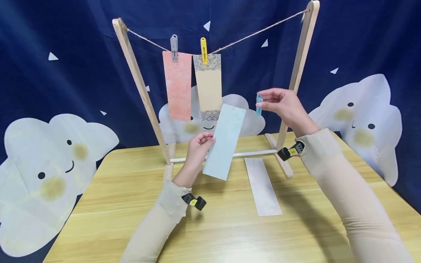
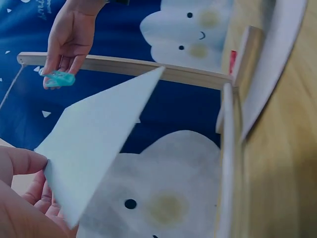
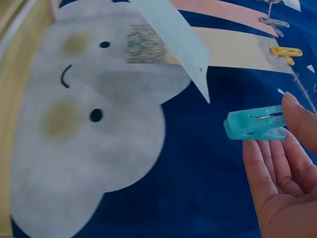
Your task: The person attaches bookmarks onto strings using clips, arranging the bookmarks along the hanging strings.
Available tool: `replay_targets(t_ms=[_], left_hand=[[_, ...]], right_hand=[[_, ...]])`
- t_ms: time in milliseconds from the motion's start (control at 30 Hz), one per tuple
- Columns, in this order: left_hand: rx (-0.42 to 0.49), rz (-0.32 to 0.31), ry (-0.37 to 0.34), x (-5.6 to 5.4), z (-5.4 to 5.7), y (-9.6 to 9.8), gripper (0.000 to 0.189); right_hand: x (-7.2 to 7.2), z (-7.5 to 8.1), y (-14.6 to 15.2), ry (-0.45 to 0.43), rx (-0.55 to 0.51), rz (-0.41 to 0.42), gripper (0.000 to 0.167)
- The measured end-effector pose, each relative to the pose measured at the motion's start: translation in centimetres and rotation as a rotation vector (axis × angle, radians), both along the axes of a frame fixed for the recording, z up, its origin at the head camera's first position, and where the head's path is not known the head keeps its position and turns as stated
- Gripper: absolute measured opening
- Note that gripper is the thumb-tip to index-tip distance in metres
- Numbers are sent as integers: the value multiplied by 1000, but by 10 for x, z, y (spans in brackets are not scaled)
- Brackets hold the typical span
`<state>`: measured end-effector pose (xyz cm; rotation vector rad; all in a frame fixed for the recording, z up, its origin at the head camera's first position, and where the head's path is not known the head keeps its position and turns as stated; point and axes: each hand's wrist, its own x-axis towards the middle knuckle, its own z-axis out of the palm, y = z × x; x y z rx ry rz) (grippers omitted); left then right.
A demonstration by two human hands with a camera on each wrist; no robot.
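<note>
Beige sleeves (image 1: pixel 342 182) are worn on both arms. By the left hand (image 1: pixel 197 150), a pale blue card (image 1: pixel 225 142) is pinched at its long edge between thumb and fingers, and is held tilted above the worktop (image 1: pixel 128 208). By the right hand (image 1: pixel 289 109), a light blue clip (image 1: pixel 258 106) is pinched between thumb and fingertips, raised near the card's upper end but apart from it. On the worktop a white card (image 1: pixel 263 188) is laid flat. From the string (image 1: pixel 263 28) of a wooden frame (image 1: pixel 139 75), a pink card (image 1: pixel 179 89) is hung by a grey clip (image 1: pixel 174 47), and a patterned card (image 1: pixel 209 87) by a yellow clip (image 1: pixel 204 49).
</note>
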<state>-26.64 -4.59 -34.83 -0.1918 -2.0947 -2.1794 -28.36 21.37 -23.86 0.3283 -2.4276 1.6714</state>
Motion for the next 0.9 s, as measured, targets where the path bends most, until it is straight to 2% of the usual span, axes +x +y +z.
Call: replay_targets(t_ms=[300,567,700,800,900], left_hand=[[70,-1,37,-8,24,8,17],[116,2,77,-17,40,15,14],[135,14,95,-20,46,17,13],[133,26,96,-21,51,19,14],[130,31,95,-23,55,20,14]], right_hand=[[-4,42,-15,29,-2,-26,43],[-13,64,-28,50,-17,9,41],[-15,76,-34,19,-94,33,42],[-17,87,-39,26,-194,65,41],[-18,99,-43,49,-248,85,39]])
